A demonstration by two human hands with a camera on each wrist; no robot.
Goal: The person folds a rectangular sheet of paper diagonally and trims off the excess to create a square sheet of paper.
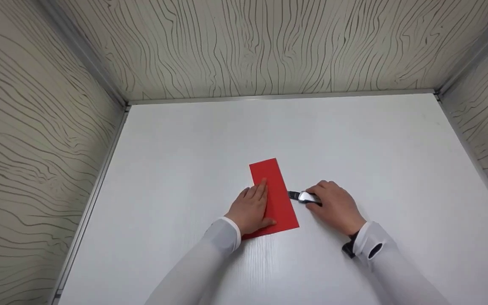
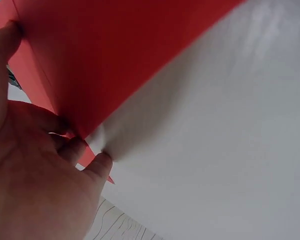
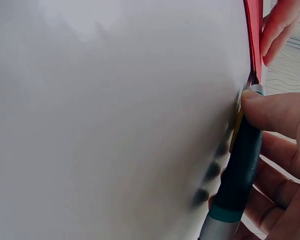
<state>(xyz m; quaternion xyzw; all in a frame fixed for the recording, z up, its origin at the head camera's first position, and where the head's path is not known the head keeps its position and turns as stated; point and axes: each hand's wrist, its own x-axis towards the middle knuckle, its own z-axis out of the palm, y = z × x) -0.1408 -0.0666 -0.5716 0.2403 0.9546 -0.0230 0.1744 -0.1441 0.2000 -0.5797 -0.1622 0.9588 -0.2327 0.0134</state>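
Note:
A red folded paper [image 1: 280,199] lies on the white table, and a crease runs along it in the left wrist view. My left hand [image 1: 250,212] presses on it with fingers stretched out, the thumb toward its near end. In the left wrist view a broad part of the paper [image 2: 100,55] rises off the table beside the hand [image 2: 35,155]. My right hand [image 1: 335,207] grips a dark hand tool [image 3: 242,160] with silver parts and a teal band. Its narrow black tip meets the paper's right edge. The thumb presses near its front; I cannot tell its exact kind.
The white table [image 1: 176,148] runs back to a metal-edged rim. Panels with a wood-grain pattern [image 1: 269,46] stand behind it and at both sides. A dark strap [image 1: 349,250] with a small black piece sits at my right wrist.

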